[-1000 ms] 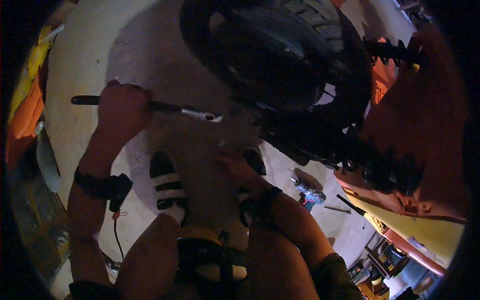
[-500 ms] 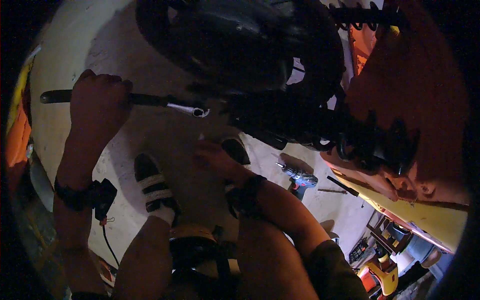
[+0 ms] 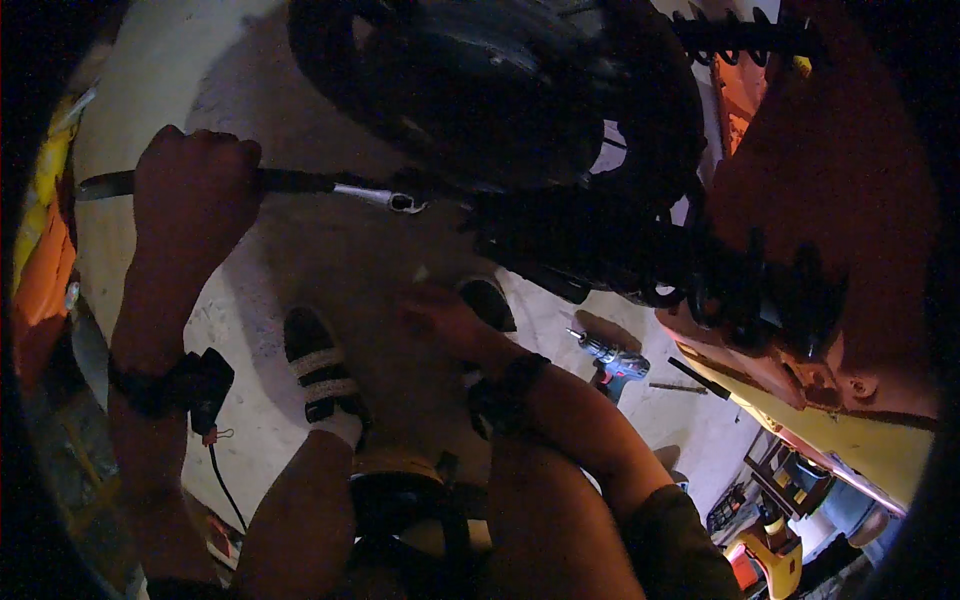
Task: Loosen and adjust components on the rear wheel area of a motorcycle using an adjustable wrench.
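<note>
My left hand (image 3: 195, 185) is closed around a long black rod (image 3: 290, 181) held about level above the floor. At its right end the rod has a tapered silver tip (image 3: 385, 198) with a ring or hook shape, near the dark wheel assembly (image 3: 490, 110) but with no clear contact. My right hand (image 3: 450, 322) is low, by my right shoe (image 3: 488, 303). Its fingers are dark and blurred, so I cannot see whether it holds anything. Black straps circle both wrists, and a cable hangs from the small box (image 3: 210, 390) at the left one.
A cordless drill (image 3: 615, 362) lies on the floor to the right, beside a thin dark bar (image 3: 698, 377). Black coil springs (image 3: 740, 285) and an orange-red body panel (image 3: 820, 190) fill the right side. Several tools and containers sit at the lower right, near a yellow-and-red item (image 3: 770, 560).
The whole view has shifted slightly, so the floor and drill appear further right. The rod's silver end sits a little higher in the picture. My left hand keeps its grip.
</note>
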{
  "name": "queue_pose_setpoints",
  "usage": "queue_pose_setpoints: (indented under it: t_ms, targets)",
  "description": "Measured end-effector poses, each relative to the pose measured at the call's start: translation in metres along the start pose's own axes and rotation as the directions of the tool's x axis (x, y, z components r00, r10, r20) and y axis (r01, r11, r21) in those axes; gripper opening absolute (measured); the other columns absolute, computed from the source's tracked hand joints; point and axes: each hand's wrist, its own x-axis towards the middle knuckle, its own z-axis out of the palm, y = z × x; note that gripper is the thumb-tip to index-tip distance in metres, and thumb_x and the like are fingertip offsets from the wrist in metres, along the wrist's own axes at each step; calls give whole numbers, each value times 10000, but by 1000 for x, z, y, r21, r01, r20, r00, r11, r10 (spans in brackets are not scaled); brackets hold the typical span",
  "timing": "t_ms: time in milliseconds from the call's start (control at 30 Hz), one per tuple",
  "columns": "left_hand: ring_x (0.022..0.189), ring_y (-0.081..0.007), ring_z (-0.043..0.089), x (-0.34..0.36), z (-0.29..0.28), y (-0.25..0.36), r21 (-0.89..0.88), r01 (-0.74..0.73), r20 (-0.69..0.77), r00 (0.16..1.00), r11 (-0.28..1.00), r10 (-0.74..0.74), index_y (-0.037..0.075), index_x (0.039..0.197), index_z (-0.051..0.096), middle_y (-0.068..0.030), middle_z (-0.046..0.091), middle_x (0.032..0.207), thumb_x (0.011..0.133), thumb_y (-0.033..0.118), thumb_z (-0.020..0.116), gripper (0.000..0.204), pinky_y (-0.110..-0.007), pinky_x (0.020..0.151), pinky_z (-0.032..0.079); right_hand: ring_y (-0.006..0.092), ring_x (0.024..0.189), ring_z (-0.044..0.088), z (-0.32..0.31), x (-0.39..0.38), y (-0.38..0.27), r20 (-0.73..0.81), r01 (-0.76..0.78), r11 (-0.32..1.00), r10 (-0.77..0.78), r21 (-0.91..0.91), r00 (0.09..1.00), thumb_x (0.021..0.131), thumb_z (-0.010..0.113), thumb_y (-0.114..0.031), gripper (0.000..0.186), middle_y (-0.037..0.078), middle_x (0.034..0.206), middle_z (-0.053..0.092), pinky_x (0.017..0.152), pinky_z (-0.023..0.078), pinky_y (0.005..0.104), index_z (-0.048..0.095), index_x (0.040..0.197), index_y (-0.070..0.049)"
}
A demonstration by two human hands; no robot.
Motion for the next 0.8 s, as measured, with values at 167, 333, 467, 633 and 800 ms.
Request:
queue_pose_setpoints:
  t_ms: [167, 333, 467, 633, 800]
  targets:
    - [679, -255, 647, -1, -5, -3, -3, -49, -74, 996, 999, 49, 120, 711, 650, -65, 636, 679, 754, 191, 653, 83, -377, 735, 483, 313, 1109, 574, -4, 5, -12, 41, -33, 999, 32, 30, 999, 846, 636, -101, 316, 136, 1151, 581, 948, 497, 407, 613, 1161, -102]
    - [772, -298, 656, 1, -17, -12, 38, -194, -248, 949, 980, 197, 96, 777, 661, -108, 660, 783, 748, 187, 651, 95, -416, 803, 488, 334, 1155, 554, 0, 3, -1, 143, 12, 982, -39, 188, 989, 837, 552, -99, 375, 140, 1255, 535, 983, 479, 419, 580, 1210, -74]
    - [794, -309, 653, 8, -4, 8, -34, -241, -289, 931, 970, 221, 95, 800, 664, -118, 659, 808, 749, 195, 651, 112, -426, 811, 488, 326, 1198, 523, -19, -5, 10, 211, 235, 912, -171, -337, 963, 871, 531, -105, 384, 121, 1293, 525, 990, 475, 401, 554, 1252, -74]
    - [822, -323, 648, -13, 12, 13, -137, -259, -203, 952, 956, 229, 93, 829, 668, -132, 659, 839, 750, 204, 653, 137, -438, 821, 488, 317, 1197, 519, 18, 12, -18, 227, 113, 984, -80, -135, 971, 890, 535, -126, 368, 117, 1288, 532, 988, 472, 398, 553, 1254, -76]
    - [849, -337, 643, -21, 50, 47, -420, -255, -236, 957, 871, 167, 92, 859, 673, -146, 659, 871, 751, 213, 654, 163, -451, 831, 488, 309, 1177, 531, -10, -2, 0, 241, 13, 989, 23, -149, 970, 896, 542, -141, 362, 116, 1276, 541, 976, 478, 397, 552, 1251, -76]
